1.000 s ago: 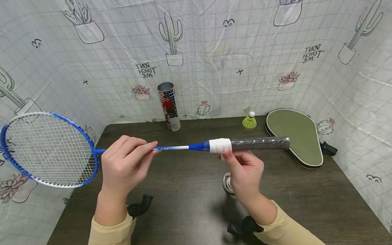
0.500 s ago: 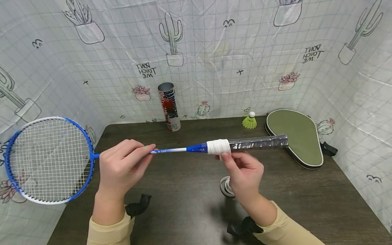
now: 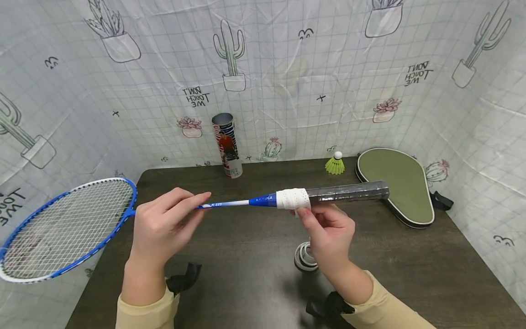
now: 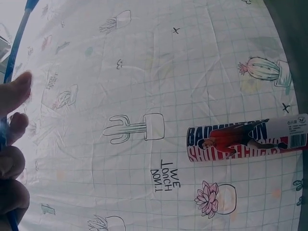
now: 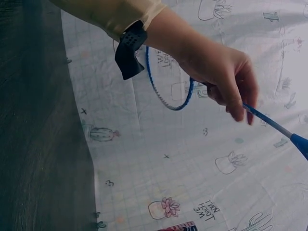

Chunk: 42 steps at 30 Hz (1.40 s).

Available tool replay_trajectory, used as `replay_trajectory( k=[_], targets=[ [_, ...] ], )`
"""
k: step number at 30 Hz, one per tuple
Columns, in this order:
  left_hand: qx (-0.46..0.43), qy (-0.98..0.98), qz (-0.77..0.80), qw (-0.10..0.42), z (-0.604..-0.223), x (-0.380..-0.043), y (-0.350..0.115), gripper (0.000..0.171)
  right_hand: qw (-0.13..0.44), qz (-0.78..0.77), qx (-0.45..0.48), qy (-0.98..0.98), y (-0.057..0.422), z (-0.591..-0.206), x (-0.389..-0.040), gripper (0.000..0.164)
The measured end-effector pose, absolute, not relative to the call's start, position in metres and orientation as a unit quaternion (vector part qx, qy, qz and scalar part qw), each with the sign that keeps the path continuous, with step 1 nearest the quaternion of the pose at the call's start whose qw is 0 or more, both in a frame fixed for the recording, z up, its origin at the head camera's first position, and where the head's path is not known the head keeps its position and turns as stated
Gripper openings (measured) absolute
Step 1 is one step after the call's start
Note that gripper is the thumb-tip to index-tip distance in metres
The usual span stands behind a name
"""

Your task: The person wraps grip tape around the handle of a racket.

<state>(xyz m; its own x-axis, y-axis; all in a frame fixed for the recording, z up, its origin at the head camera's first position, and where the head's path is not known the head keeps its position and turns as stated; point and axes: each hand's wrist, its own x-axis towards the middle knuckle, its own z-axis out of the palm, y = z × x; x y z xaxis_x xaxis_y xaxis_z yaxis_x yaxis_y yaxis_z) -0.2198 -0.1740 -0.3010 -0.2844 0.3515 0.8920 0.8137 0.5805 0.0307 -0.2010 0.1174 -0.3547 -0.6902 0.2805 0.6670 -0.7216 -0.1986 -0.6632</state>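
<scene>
A blue and white badminton racket (image 3: 230, 204) is held level above the table in the head view, its strung head at the left. My left hand (image 3: 164, 224) pinches the shaft between thumb and fingers; the right wrist view also shows this left hand (image 5: 224, 79) on the shaft. White perforated grip tape (image 3: 291, 199) wraps the handle just past the blue cone. With thumb and fingers, my right hand (image 3: 330, 233) pinches the tape at the lower edge of the wrap. Beyond it the handle (image 3: 347, 192) shows dark grey and shiny. A coil of white tape (image 3: 305, 257) lies below, partly behind my right hand.
At the back of the dark table (image 3: 246, 288) stands a shuttlecock tube (image 3: 227, 146). A yellow shuttlecock (image 3: 335, 163) stands near the back edge. An olive paddle-shaped case (image 3: 398, 183) lies at the right, behind the handle's end. A patterned curtain (image 3: 283, 59) surrounds the table.
The racket has rolled about its shaft: its head looked nearly round half a second ago and is now a slanted, narrower oval. Both hands keep their holds, and the tape coil has shifted slightly.
</scene>
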Motion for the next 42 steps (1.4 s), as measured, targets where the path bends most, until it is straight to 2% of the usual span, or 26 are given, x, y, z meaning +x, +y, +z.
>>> replay_trajectory(
  k=[4,8,13,19,25,27,31,33,42],
  targets=[
    [-0.381,-0.767,-0.245,0.455,-0.3005,-0.2201,-0.1739,0.020,0.350,0.736,0.196,-0.545,0.1176,-0.3545,-0.2021,0.008],
    [-0.370,-0.752,-0.243,0.489,-0.3002,-0.2202,-0.1704,0.016,0.356,0.732,0.187,-0.549,0.1177,-0.3556,-0.2023,0.008],
    [-0.351,-0.738,-0.252,0.518,-0.2985,-0.2207,-0.1678,0.005,0.333,0.750,0.217,-0.529,0.1169,-0.3546,-0.2037,0.018],
    [-0.364,-0.734,-0.272,0.504,-0.2967,-0.2215,-0.1691,0.014,0.329,0.766,0.253,-0.492,0.1172,-0.3508,-0.2055,0.016],
    [-0.374,-0.745,-0.256,0.490,-0.2975,-0.2201,-0.1705,0.011,0.354,0.742,0.206,-0.530,0.1199,-0.3510,-0.2044,0.028],
    [-0.375,-0.750,-0.250,0.484,-0.2986,-0.2193,-0.1708,0.011,0.344,0.747,0.216,-0.526,0.1207,-0.3511,-0.2039,0.025],
    [-0.375,-0.751,-0.252,0.480,-0.2997,-0.2192,-0.1710,0.014,0.307,0.764,0.276,-0.496,0.1220,-0.3499,-0.2055,0.005],
    [-0.376,-0.751,-0.254,0.480,-0.2989,-0.2196,-0.1708,0.016,0.305,0.766,0.279,-0.493,0.1222,-0.3484,-0.2060,0.005],
    [-0.355,-0.762,-0.233,0.488,-0.2995,-0.2201,-0.1706,0.012,0.324,0.756,0.156,-0.546,0.1218,-0.3494,-0.2014,0.012]
  ],
)
